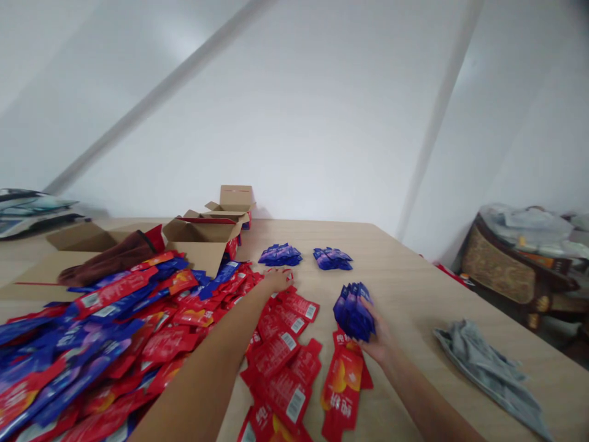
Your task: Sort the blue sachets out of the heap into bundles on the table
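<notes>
My right hand (378, 334) grips a bundle of blue-purple packets (353, 312), held above the table. Beneath it lie red packets with an orange fruit print (343, 387). My left hand (277, 280) reaches forward to the far end of a spread of red packets (280, 353); its fingers are curled at a red packet (289, 274), partly hidden by the hand. Beyond the hands, two small piles of blue-purple packets, a left pile (280, 255) and a right pile (332, 258), rest on the table. A large mixed heap of red and blue packets (151, 344) fills the left side.
Open cardboard boxes (202, 233) stand behind the heap, with a dark brown cloth (110, 261) draped at one. A grey cloth (488, 368) lies on the wooden table (414, 288) at right. A patterned chair (499, 264) piled with things stands beyond the right edge.
</notes>
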The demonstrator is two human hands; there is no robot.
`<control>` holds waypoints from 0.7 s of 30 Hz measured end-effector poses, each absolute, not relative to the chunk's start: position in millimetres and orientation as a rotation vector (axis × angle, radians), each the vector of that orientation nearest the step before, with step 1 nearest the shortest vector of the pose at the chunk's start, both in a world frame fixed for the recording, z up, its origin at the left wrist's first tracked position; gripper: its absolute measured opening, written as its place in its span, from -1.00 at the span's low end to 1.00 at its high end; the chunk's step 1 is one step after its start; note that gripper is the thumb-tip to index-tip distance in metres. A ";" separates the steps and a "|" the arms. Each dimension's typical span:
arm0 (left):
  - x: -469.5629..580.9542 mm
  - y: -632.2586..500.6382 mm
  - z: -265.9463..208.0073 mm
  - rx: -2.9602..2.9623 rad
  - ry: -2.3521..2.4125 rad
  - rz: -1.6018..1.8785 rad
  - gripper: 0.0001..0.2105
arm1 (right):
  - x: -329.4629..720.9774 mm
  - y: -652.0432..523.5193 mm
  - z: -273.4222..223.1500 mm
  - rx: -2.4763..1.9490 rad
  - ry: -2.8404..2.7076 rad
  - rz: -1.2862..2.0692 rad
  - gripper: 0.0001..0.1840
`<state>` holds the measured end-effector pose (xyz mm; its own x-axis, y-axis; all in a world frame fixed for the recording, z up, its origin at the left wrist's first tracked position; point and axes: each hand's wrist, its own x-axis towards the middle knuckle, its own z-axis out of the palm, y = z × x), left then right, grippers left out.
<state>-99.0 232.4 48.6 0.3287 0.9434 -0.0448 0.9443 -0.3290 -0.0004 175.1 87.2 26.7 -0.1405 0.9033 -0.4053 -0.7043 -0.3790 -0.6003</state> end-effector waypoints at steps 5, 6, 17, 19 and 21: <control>-113.2 218.4 24.6 2.531 1.769 -0.120 -0.34 | 169.9 113.7 32.5 -0.908 -0.357 1.772 -0.79; -116.3 211.8 22.6 2.547 1.730 -0.126 -0.34 | 166.4 121.0 32.5 -0.927 -0.366 1.771 -0.80; -139.1 150.0 42.1 2.610 1.380 -0.187 -0.35 | 94.3 186.2 39.6 -0.999 -0.641 1.805 -0.80; -141.5 139.0 47.9 2.603 1.343 -0.194 -0.36 | 79.2 197.1 41.8 -0.994 -0.682 1.809 -0.81; -143.3 126.9 53.0 2.594 1.311 -0.198 -0.36 | 63.8 208.2 42.7 -0.976 -0.735 1.838 -0.83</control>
<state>-143.3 126.9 53.0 0.5911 0.7756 -0.2214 0.8064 -0.5743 0.1411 63.8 208.2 42.7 -0.2826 0.9044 -0.3197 -0.4347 -0.4178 -0.7978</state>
